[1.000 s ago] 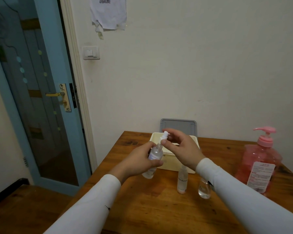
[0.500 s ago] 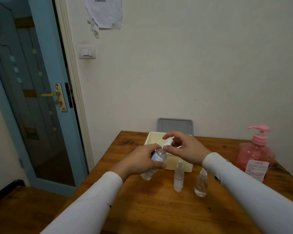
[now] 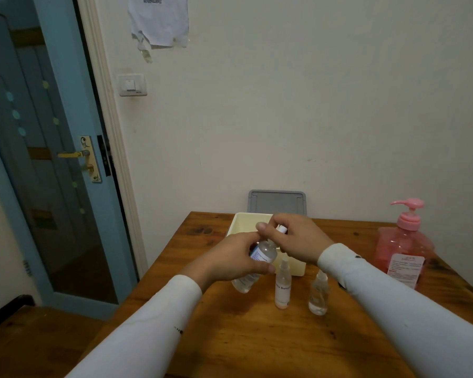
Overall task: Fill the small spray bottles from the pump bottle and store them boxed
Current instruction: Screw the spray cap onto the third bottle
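Note:
My left hand point(image 3: 236, 259) grips a clear small spray bottle point(image 3: 261, 256) with a blue-and-white label, tilted above the table. My right hand point(image 3: 295, 240) pinches its white spray top point(image 3: 281, 229) at the bottle's neck. Two more small spray bottles stand on the table just below: a white-labelled one point(image 3: 283, 287) and a clear one point(image 3: 318, 296). The cream box point(image 3: 239, 221) sits behind my hands, mostly hidden. The pink pump bottle point(image 3: 403, 249) stands at the far right.
A grey lid point(image 3: 277, 201) leans against the wall behind the box. The wooden table point(image 3: 257, 336) ends at its left edge near a blue door point(image 3: 52, 159). A wall stands close behind the table.
My hands and the held bottle have dropped a little lower over the table, and my right fingers have shifted around the spray top. The view has moved closer and slightly down.

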{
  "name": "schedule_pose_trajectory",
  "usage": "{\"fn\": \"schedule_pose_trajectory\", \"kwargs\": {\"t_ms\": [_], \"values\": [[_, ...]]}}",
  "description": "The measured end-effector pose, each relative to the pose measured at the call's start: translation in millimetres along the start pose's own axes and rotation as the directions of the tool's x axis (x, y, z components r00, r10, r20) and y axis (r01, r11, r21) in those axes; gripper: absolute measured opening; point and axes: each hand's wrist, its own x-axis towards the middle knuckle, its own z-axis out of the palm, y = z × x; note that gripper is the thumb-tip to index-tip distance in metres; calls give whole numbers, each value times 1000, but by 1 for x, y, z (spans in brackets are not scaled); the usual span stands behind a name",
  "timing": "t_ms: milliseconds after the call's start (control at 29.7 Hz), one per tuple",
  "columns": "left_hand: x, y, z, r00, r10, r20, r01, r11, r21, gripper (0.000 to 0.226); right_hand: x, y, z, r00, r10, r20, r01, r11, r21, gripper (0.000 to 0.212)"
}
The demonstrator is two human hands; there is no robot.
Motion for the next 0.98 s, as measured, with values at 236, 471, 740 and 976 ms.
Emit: {"fn": "schedule_pose_trajectory", "kwargs": {"t_ms": [236,471,740,976], "values": [[0,-6,-4,1000,-19,-5,19,999,27,47,-3,5,-16,964,17,267,-88,962,259,18],[0,-4,-2,1000,-19,-2,19,1000,-6,52,1,6,-11,980,55,192,-70,995,71,32],[0,-3,-2,1000,-10,7,10,1000,-2,47,-2,0,-4,998,39,47,-44,992,120,49],[-1,-8,-3,999,-38,-11,38,999,12,46,-2,3,-12,966,37,254,-92,974,208,25]]}}
